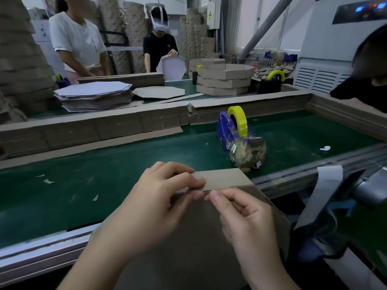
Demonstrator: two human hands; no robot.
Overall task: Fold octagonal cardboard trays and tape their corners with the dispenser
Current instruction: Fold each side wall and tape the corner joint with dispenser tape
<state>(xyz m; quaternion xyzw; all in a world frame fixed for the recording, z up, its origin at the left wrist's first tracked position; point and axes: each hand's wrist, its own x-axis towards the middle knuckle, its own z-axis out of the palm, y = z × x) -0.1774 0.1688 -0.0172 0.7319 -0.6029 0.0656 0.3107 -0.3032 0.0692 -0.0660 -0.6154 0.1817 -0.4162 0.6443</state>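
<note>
Both hands meet at the far edge of a cardboard tray (188,248), which leans over the near metal rail (41,254) onto the green belt (104,174). The left hand (159,197) pinches the upturned flap, fingers on its outer face. The right hand (245,222), touching fingertips with it, is curled and pinches the same fold line. Beyond the grip and to its right stands the tape dispenser (238,139), close to the flap's free corner. Left of the grip the belt lies open up to a cardboard wall (94,126), with only small scraps (48,181).
</note>
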